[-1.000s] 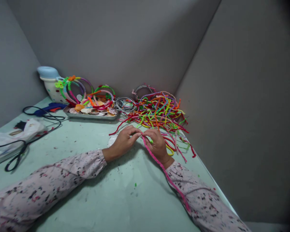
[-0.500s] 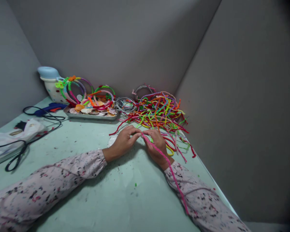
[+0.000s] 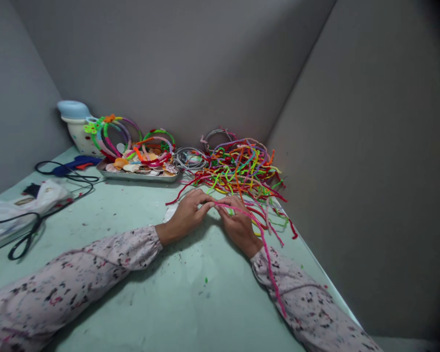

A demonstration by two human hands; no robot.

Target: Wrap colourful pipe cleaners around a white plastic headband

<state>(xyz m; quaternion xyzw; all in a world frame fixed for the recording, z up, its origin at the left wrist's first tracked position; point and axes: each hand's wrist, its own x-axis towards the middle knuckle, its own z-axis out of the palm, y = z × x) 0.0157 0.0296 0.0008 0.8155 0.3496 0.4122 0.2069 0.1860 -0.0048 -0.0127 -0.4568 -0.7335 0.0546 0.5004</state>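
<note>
A long pink fuzzy strand point(image 3: 267, 254) runs from my fingertips over the back of my right hand and down across the right sleeve. My left hand point(image 3: 189, 213) pinches its end between thumb and fingers. My right hand point(image 3: 238, 224) is closed on the same strand, its fingertips touching those of my left hand. Just behind the hands lies a tangled pile of coloured fuzzy strands point(image 3: 242, 164). A small white piece point(image 3: 170, 211) lies beside my left hand, partly hidden by it.
A metal tray point(image 3: 139, 178) holds shell-like discs and colourful hoops. Left of it stand a blue-lidded white container point(image 3: 78, 132) and a blue tool point(image 3: 73, 165). A black cable point(image 3: 36, 222) crosses a plastic bag point(image 3: 7, 215). Wire coils point(image 3: 190, 159) sit beside the tray.
The pink strand has swung and now arches farther right over my right hand, its free end slightly higher. My right hand has turned a little; my left hand has barely moved.
</note>
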